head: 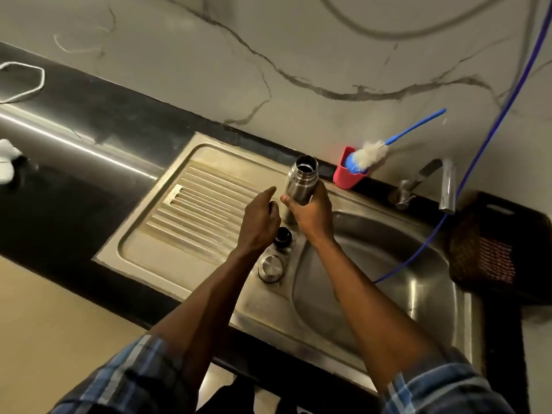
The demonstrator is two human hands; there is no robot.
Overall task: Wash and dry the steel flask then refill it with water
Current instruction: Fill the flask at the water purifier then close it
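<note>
The steel flask (299, 180) stands upright and uncapped at the edge between the drainboard and the basin, its open mouth facing up. My right hand (312, 212) is wrapped around its lower body. My left hand (259, 221) hovers just left of the flask with loosely curled fingers, holding nothing that I can see. A black inner stopper (282, 236) lies on the sink rim below the hands. Nearer to me on the rim sits the steel cup lid (271, 268).
The sink basin (403, 264) lies to the right, with the tap (446, 186) at its far rim and a blue hose (466, 180) running into it. A red holder (348, 174) with a bottle brush (370, 155) stands behind the flask. White cloth (6, 162) lies far left; a dark basket (495, 243) sits right.
</note>
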